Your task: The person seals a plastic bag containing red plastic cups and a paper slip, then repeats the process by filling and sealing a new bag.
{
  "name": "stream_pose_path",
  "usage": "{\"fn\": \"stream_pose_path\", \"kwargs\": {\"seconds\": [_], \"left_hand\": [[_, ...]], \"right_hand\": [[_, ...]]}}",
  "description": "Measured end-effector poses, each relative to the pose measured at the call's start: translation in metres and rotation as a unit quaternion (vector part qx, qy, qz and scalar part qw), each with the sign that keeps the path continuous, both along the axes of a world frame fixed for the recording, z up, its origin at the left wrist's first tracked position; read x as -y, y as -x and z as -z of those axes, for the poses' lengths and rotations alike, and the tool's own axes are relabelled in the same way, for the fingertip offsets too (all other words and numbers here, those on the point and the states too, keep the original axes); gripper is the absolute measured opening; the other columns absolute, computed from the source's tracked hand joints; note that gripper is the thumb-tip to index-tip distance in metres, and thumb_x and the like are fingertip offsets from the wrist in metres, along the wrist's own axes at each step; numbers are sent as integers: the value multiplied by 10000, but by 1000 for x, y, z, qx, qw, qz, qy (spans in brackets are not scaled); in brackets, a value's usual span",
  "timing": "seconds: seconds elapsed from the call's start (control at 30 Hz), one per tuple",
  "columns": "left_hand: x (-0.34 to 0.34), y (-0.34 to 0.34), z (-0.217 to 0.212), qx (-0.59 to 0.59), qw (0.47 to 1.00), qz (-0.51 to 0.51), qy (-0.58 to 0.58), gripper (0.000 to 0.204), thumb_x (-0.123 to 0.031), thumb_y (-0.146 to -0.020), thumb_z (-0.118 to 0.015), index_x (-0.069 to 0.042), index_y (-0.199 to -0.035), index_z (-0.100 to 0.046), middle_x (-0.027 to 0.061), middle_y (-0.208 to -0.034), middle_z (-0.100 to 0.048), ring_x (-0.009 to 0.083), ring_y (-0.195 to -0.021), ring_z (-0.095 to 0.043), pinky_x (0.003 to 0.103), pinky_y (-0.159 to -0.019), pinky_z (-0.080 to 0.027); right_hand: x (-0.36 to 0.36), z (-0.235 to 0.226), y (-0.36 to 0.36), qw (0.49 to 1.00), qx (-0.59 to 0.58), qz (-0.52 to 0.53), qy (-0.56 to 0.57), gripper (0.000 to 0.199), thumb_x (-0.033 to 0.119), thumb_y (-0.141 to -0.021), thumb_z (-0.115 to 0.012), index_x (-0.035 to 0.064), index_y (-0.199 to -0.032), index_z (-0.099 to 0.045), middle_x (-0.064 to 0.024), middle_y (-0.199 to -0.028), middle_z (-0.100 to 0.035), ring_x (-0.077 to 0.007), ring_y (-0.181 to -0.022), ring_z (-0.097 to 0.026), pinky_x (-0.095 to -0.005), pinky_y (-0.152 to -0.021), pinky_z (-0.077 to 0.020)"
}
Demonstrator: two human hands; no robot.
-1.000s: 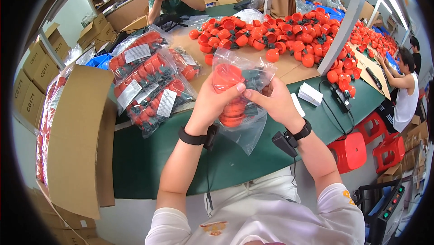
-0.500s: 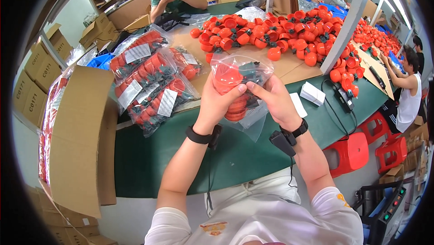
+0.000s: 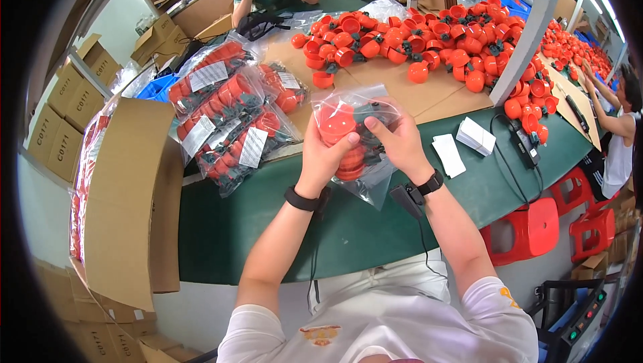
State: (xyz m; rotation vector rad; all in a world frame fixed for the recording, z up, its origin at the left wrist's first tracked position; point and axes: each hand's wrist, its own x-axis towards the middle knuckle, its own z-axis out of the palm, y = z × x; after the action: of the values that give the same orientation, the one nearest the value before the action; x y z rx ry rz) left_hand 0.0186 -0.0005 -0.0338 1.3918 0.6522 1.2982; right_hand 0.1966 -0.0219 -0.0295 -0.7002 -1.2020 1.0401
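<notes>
While raised, both hands (left hand [image 3: 323,155]; right hand [image 3: 400,142]) clasp the clear bag [image 3: 353,136].

Green table [image 3: 268,229] ran across centre; filled clear bags with white labels [image 3: 228,115] lay at 10 o'clock, a loose heap of orange parts [image 3: 429,35] on cardboard at 12 to 1. White cards [image 3: 462,145] and a black cable [image 3: 509,162] sat at 3, red stools [image 3: 529,229] at 4, an open cardboard box [image 3: 127,195] at 9

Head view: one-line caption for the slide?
Both hands, left and right, hold a clear bag of orange cups above the green table.
</notes>
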Motion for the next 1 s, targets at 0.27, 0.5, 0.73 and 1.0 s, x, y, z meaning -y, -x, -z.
{"fn": "stream_pose_path", "kwargs": {"seconds": [0.27, 0.5, 0.73, 1.0], "left_hand": [[4, -1, 22, 19, 1000, 20, -11, 841, -181, -768, -901, -4, -1439, -426, 93, -1313, -597, 181, -1204, -583, 351, -1057, -460], [3, -6, 20, -18, 999, 11, -40, 847, -176, -767, -902, -20, -1440, -412, 103, -1308, -583, 185, -1207, -576, 357, -1053, -462], [3, -8, 16, -66, 993, -17, -96, 841, -102, -746, -847, -36, -1457, -401, 113, -1272, -585, 201, -1178, -589, 365, -997, -500], [-1, -6, 19, -86, 988, -31, -121, 832, -44, -761, -799, -51, -1479, -377, 119, -1250, -592, 198, -1135, -604, 348, -979, -508]], "right_hand": [[2, 4, -8, 969, 165, 160, -94, 370, 257, -903, -779, 8, -1143, -649, -78, -1161, -671, -170, -1083, -616, -327, -963, -459], [14, -93, -36, 871, 447, 63, -195, 257, 284, -911, -726, 75, -1061, -723, -49, -1052, -722, -180, -979, -628, -338, -944, -399], [-15, -102, -4, 781, 590, -201, -37, 384, 374, -988, -592, 37, -860, -724, -154, -698, -641, -335, -704, -575, -408, -813, -440], [-14, -107, 9, 741, 640, -171, -112, 492, 404, -1025, -534, 13, -768, -685, -168, -629, -611, -368, -627, -582, -426, -690, -467]]}}
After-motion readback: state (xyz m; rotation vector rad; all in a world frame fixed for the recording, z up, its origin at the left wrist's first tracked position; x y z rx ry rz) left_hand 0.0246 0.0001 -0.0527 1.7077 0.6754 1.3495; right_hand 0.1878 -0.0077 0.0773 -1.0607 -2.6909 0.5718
